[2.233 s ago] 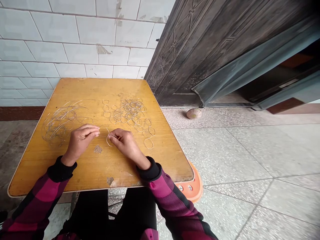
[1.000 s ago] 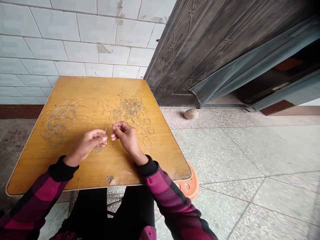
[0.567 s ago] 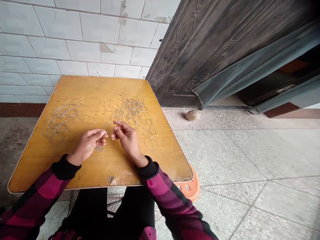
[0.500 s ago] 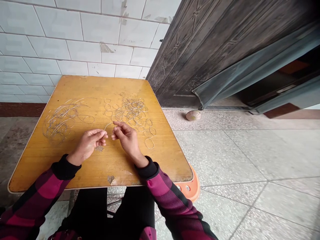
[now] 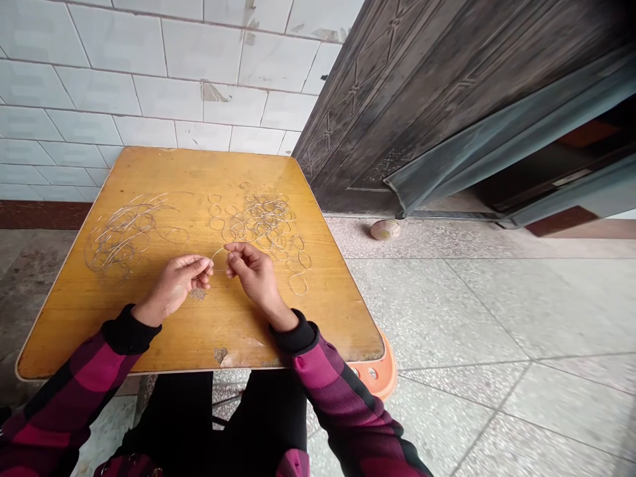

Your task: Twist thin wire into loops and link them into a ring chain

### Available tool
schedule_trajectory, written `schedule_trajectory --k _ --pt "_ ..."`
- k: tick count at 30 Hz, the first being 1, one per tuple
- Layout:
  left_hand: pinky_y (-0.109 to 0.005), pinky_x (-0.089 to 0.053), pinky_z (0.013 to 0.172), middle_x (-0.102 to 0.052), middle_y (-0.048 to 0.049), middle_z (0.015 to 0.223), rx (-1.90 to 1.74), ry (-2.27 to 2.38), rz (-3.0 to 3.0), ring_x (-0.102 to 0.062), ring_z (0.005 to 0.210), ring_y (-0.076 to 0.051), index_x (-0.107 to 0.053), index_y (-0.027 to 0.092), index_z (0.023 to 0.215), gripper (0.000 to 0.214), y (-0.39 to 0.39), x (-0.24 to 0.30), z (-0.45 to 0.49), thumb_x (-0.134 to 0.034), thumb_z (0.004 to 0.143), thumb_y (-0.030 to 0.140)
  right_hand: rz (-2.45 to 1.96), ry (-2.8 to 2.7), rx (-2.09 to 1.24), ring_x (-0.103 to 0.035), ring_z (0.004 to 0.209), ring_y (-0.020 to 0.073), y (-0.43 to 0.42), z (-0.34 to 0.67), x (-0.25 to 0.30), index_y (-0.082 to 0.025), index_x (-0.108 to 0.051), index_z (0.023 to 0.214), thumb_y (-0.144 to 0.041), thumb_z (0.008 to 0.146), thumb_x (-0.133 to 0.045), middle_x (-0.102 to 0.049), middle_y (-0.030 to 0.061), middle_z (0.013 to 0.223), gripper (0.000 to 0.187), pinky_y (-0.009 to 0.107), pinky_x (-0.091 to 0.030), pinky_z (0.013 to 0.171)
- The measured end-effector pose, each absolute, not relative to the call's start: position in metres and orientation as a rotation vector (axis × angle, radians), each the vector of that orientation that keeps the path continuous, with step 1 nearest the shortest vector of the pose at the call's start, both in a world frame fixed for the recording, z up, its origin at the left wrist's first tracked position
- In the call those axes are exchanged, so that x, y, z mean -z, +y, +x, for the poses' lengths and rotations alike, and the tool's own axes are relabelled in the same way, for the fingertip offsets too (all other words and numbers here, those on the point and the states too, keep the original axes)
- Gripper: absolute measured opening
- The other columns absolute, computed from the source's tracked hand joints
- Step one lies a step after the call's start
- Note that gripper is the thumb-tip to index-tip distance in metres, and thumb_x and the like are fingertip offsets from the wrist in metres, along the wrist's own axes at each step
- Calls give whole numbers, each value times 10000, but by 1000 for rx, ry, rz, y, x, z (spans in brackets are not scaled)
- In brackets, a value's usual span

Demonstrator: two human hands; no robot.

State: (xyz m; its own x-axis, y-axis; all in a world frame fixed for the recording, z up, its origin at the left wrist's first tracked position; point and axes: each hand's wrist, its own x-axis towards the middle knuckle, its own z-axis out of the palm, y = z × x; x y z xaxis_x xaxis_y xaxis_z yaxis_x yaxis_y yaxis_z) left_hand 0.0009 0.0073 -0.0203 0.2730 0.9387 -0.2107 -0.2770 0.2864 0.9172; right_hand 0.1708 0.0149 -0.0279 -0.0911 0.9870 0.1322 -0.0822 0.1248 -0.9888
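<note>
Nearest the viewer, two forearms in a magenta-and-black plaid sleeve (image 5: 94, 371) with black knit cuffs (image 5: 128, 326) reach forward over the near edge of a yellow wood-veneer table (image 5: 199, 338). Dark trousers (image 5: 179, 411) lie under that edge, and an orange plastic stool (image 5: 378, 371) projects beyond the near right corner.

Hand state: the left hand (image 5: 171, 286) is closed in a fingertip pinch on one end of a thin wire loop (image 5: 218, 258). The right hand (image 5: 253, 275) pinches the other end, its fingers curled and its wrist raised. The loop hangs between the hands, clear of the tabletop, just above a worn patch (image 5: 197, 294). The paired pinch appears to give control of both ends, and holding the wire aloft seems to keep it from snagging on nearby wire.

Beyond the hands, a tangled pile of loose wire strands (image 5: 116, 238) lies at the table's left. A cluster of small formed wire loops (image 5: 261, 222) lies at centre right, with a few separate loops (image 5: 298, 283) at its near edge. This separation suggests that loose and formed wire are kept apart.

Farthest off stand a white tiled wall (image 5: 149, 99) and a dark embossed door (image 5: 397, 112), with a small worn ball (image 5: 385, 230) on the terrazzo floor (image 5: 447, 311).
</note>
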Motion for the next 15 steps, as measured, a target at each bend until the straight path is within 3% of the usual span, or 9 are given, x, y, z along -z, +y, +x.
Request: schedule_trajectory --k 15 --pt "-238 -397 573 -588 -13 679 -912 913 1012 -521 597 -101 -639 136 715 230 6 24 1 -687 759 356 -1085 -1523 -1027 -523 455 56 15 171 36 -170 -584 936 -290 870 -506 -583 -22 725 157 208 -426 471"
